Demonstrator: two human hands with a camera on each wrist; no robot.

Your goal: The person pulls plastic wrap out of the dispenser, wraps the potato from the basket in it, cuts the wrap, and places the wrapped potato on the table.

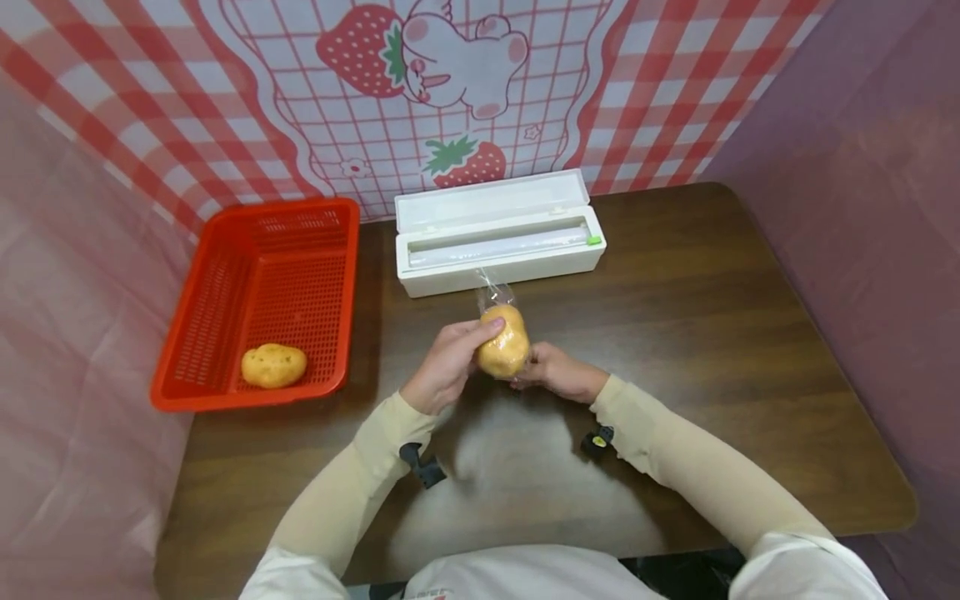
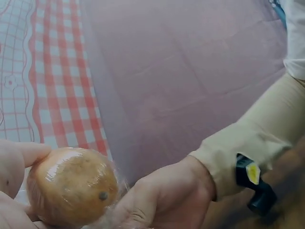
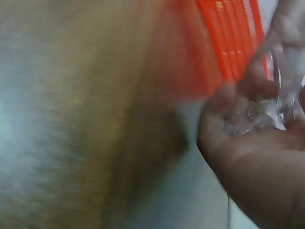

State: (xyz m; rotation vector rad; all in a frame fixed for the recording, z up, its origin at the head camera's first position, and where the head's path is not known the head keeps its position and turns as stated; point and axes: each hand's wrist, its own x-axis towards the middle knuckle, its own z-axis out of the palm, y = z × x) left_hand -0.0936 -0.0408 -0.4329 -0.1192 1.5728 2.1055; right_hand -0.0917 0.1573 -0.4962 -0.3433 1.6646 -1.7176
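Observation:
A potato (image 1: 504,343) in clear plastic wrap is held above the table, in front of the wrap box. My left hand (image 1: 448,360) grips it from the left, thumb across its top. On its right side my right hand (image 1: 557,372) pinches the gathered wrap. Loose clear film (image 1: 495,292) sticks out beyond the potato's far end. In the left wrist view the potato (image 2: 72,187) shows a dark spot under shiny film. Crumpled wrap (image 3: 267,114) lies among the right hand's fingers in the right wrist view, where the potato is hidden.
A white wrap box (image 1: 498,268) stands at the back, lid raised, with a roll of film (image 1: 498,247) and a green slider (image 1: 594,240) on its edge. To the left, a red basket (image 1: 347,308) contains another potato (image 1: 273,366). Checked cloth (image 1: 660,92) hangs behind the wooden table (image 1: 720,350).

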